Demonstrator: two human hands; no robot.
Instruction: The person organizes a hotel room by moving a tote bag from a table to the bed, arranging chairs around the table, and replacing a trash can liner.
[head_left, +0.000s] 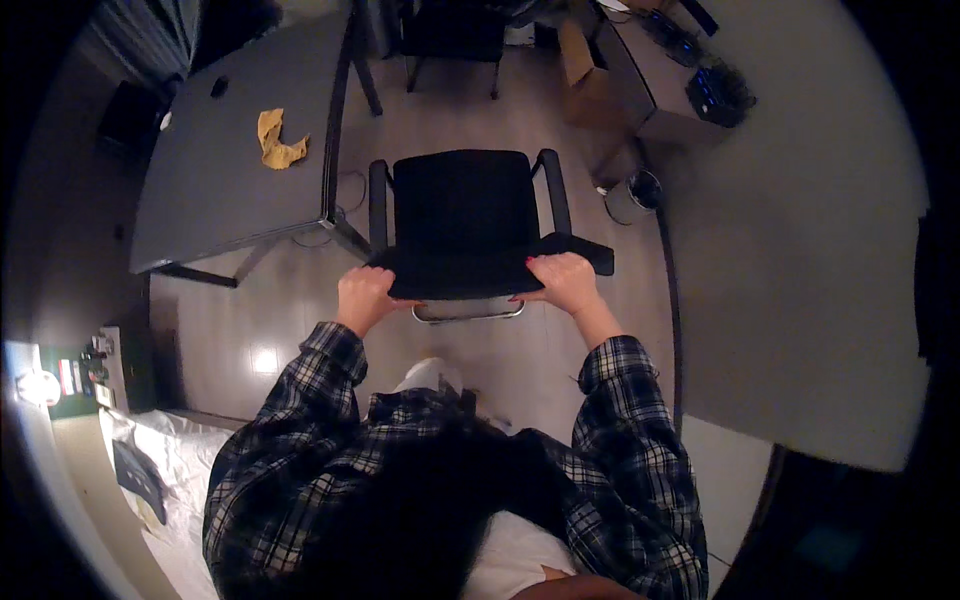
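A black office chair (465, 199) with two armrests stands straight in front of me, its backrest (461, 274) nearest my body. My left hand (366, 295) grips the left end of the backrest's top. On the opposite end, my right hand (564, 281) is closed around the same backrest, thumb underneath. Below the backrest a curved metal tube (469, 318) of the chair frame shows. The chair's legs are mostly hidden beneath the seat.
To the left is a grey table (247, 187) with a crumpled yellow cloth (280, 141). A waste bin (634, 196) stands right of the chair, by a desk edge. Farther off are a cardboard box (585, 82) and another dark chair (453, 37). A bed (176, 457) lies at lower left.
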